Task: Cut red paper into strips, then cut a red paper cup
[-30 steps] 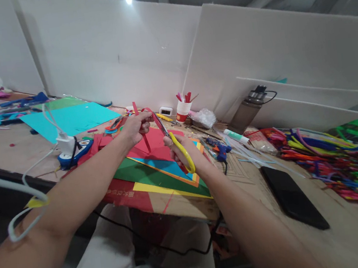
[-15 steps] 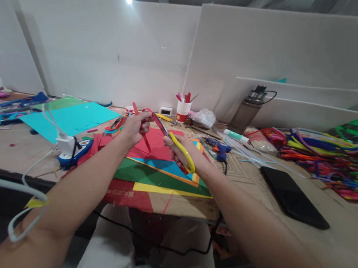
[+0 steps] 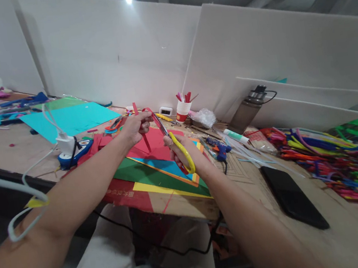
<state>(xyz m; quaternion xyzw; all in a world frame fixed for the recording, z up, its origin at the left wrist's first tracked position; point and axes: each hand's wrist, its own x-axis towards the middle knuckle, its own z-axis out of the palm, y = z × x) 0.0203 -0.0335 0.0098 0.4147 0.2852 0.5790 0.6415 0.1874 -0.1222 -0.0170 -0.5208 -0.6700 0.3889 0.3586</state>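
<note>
- Nothing clearly moved since the earlier frame.
- Left hand (image 3: 136, 130): fingers pinching narrow red paper strip (image 3: 135, 108), raised.
- Right hand (image 3: 192, 148): closed round yellow-handled metal scissors (image 3: 181, 145), blades alongside strip; seemingly needs steady tension.

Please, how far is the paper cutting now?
Part of the red strip already looks cut narrow. The left hand holds it; the right hand has the scissors at it, so this cut seems in progress. The red sheet below still lies broad; perhaps more cutting is left, but I cannot tell how much.
</note>
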